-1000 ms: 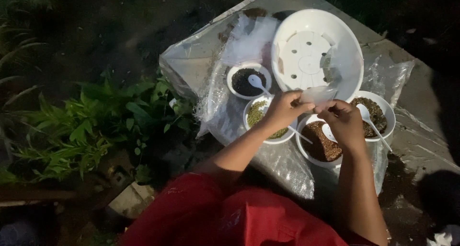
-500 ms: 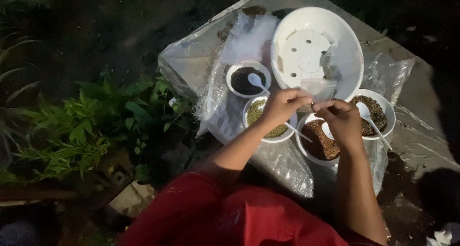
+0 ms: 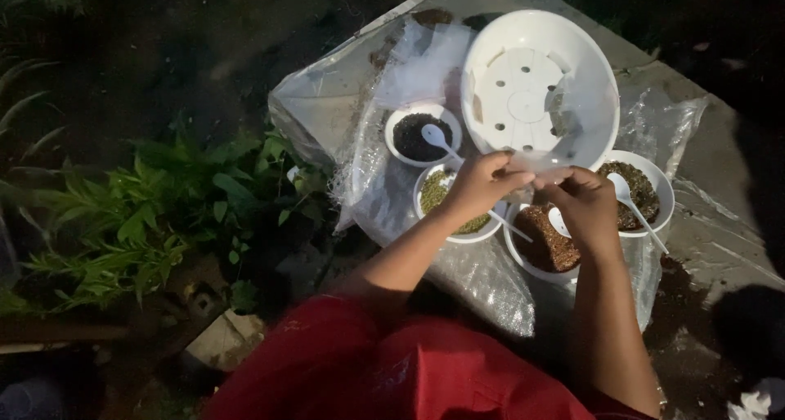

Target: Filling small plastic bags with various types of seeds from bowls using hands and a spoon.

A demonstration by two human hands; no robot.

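1. I am looking down at both hands meeting over a cluster of bowls on a clear plastic sheet (image 3: 392,183) spread over a grey slab.
2. The left hand (image 3: 482,184) is pinching with thumb and fingertips drawn close together, and it is gripping one edge of a small clear plastic piece (image 3: 549,173).
3. The right hand (image 3: 587,209) is pinching the same clear piece from the other side, fingers narrowed on it.
4. The clear piece is hanging between the two hands, just in front of the near rim of the big white pot (image 3: 540,89), which is lying with its holed bottom showing.
5. Under the left hand is sitting a white bowl of greenish-yellow grains (image 3: 437,193).
6. Under the right hand is sitting a white bowl of reddish-brown material (image 3: 546,242) with a white spoon (image 3: 559,221) in it.
7. Further left, a small bowl of dark material (image 3: 413,135) is holding another white spoon (image 3: 437,138).
8. On the right, a bowl of brown mix (image 3: 642,193) is carrying a third spoon (image 3: 634,207).
9. Green leafy plants (image 3: 155,215) are standing beside the slab on the left.
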